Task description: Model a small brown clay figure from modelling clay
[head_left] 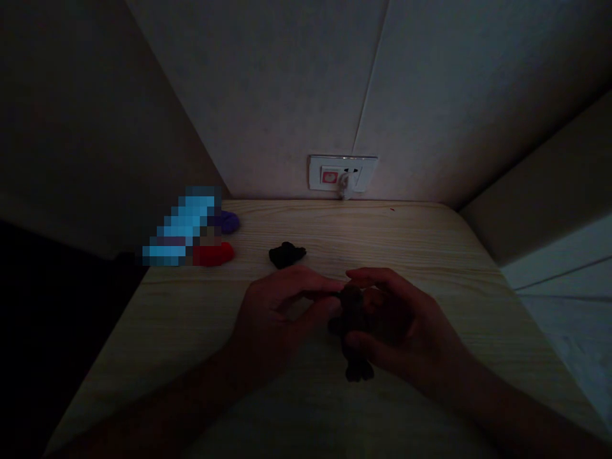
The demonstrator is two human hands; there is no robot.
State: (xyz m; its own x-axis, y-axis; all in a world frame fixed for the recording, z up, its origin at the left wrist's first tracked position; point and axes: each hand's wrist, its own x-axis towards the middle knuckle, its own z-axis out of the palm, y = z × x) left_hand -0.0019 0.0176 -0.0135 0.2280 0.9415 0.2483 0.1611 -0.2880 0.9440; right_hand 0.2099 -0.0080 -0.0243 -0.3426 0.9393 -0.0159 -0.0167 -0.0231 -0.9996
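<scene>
Dark figure: a small, knobbly dark figure (pixel 354 319) sits between the two hands, right of the desk's (pixel 143 382) middle; its rounded feet point to the near edge. Whether it touches the wood I cannot tell.
Right hand: the right hand (pixel 415 325) cups the figure from the right, thumb pressed on its front, fingers curled round its far side.
Left hand: the left hand (pixel 282 312) has thumb and forefinger closed in a pinch at the side of the figure's head; gloom hides what exactly lies between the tips.
Handling: probably light and soft like modelling clay, easily dented and not slippery; the limbs look weakest, so the trunk seems the best hold.
Dark lump: an irregular dark lump (pixel 285 255) lies just beyond the left hand.
Red lump: a smooth red lump (pixel 215 254), towards the desk's left edge.
Blue patch: a pixelated bright blue object (pixel 186 223) overlaps the left edge.
Purple lump: a purple lump (pixel 227 222) near the far left corner.
Socket: a wall socket (pixel 342 172) with a plug (pixel 344 185), behind the far edge.
Writing: no brand or lettering readable; the socket's reddish square mark is indistinct.
</scene>
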